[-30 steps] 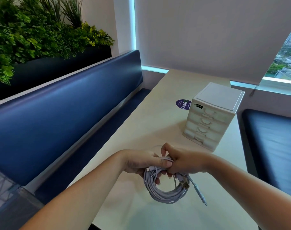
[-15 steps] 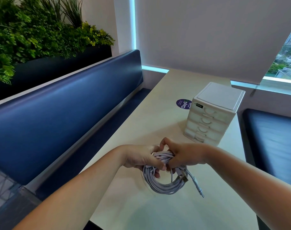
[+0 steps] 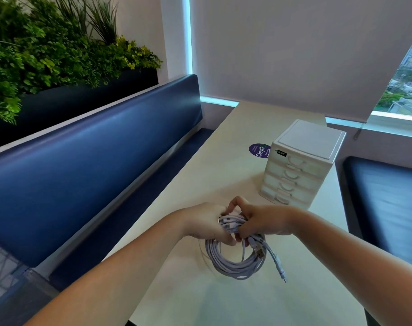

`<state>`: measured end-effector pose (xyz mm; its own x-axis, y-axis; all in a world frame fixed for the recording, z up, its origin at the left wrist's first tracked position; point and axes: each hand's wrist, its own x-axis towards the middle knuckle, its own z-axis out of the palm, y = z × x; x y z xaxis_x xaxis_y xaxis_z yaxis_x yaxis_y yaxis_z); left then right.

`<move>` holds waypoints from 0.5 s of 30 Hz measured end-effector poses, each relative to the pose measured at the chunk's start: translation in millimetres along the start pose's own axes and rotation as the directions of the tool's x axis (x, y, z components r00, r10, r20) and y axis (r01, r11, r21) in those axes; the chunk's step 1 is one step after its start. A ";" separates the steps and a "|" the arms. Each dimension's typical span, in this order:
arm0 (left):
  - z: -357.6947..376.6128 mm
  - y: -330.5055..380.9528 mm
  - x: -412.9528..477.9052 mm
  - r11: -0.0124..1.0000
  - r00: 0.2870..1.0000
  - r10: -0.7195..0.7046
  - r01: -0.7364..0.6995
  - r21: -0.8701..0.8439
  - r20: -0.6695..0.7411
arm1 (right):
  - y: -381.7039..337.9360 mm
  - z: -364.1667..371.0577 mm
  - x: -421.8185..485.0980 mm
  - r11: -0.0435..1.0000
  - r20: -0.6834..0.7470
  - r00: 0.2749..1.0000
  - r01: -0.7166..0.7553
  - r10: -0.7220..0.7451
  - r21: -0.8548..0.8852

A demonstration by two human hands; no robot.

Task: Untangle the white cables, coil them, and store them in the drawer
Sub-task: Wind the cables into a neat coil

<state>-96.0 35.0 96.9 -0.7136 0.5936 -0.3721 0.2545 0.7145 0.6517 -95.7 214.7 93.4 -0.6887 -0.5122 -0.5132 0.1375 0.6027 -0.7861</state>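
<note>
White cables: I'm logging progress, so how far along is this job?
Done: the white cables form a round coil. In hand: the left hand and right hand grip the coil's top. Remaining: all drawers of the white plastic drawer box look shut; nothing is stored yet.

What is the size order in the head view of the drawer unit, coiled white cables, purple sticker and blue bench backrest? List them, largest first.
1. blue bench backrest, by far
2. drawer unit
3. coiled white cables, smaller though nearer the camera
4. purple sticker, partly hidden
</note>
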 end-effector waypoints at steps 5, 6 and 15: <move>-2.5 5.6 2.1 0.999 0.999 -0.035 0.034 0.020 0.008 | -2.9 -1.8 -1.1 1.000 0.004 1.000 0.022 -0.022 0.015; -2.9 5.4 2.6 0.999 0.999 -0.031 0.030 0.042 0.011 | -3.0 -2.6 -1.4 1.000 -0.001 1.000 0.026 -0.026 0.017; -6.0 -1.4 1.4 0.967 0.994 -0.088 0.102 -0.235 0.068 | 2.4 -4.2 -0.8 0.992 0.027 0.994 0.102 -0.104 0.069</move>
<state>-101.2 32.6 99.4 -0.6872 0.5521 -0.4722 0.0201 0.6642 0.7473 -97.8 219.1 93.4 -0.6800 -0.5885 -0.4373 0.1151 0.5034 -0.8564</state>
